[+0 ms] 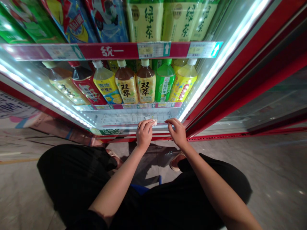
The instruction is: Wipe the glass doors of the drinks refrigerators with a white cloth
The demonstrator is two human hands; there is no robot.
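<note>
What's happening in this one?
Someone is crouched or seated low at a drinks cooler. Their left hand has a small whitish wad at its fingertips, by the front of the bottom wire rack. The right hand is beside it, loosely curled, with nothing visible in it. Bottles line the shelf above.

Fridge frame (pixel 206 103): deep red. Shelf strip (pixel 90 51): maroon, white characters, teal tags with white arrows. Along my bottom shelf's (pixel 117 119) front edge: white wire grid. Bottles above it: yellow-and-blue label (pixel 110 88); two cream labels (pixel 126 88), black characters; green bottle (pixel 165 81). My trousers (pixel 76 179): plain black.
</note>
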